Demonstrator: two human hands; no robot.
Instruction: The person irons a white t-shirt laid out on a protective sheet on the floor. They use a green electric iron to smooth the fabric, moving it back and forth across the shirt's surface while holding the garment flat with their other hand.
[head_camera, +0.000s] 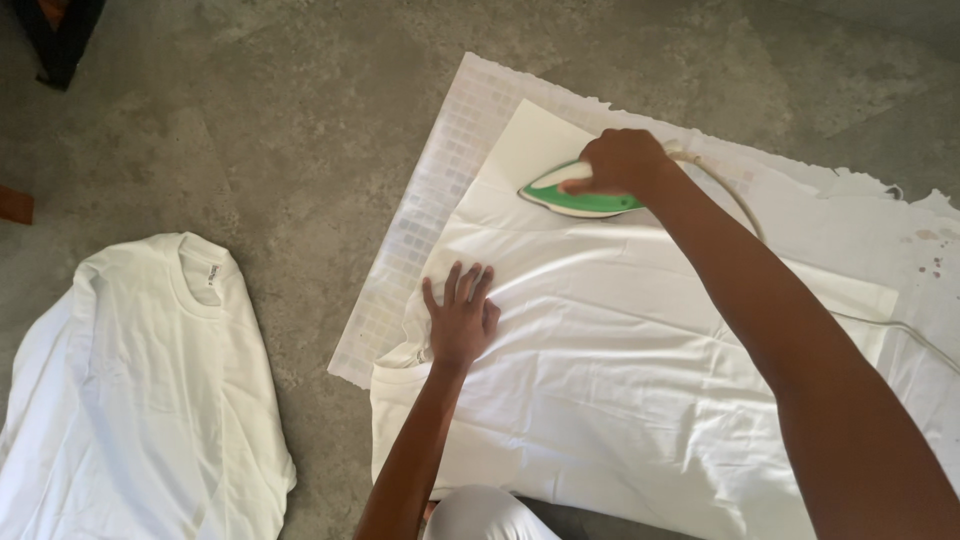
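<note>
Head view shows the right hand (622, 160) wrapped around the handle of a green and white iron (575, 193), which rests at about one o'clock on a white shirt (600, 370) spread over a pale mat (440, 190) on the concrete floor (280, 120). At centre, the left hand (460, 318) lies flat on the cloth, fingers spread. The iron looks rigid and fairly weighty, best gripped by its top handle; the shirt seems light, soft and easily creased. Another white shirt (140, 400) lies at eight o'clock.
</note>
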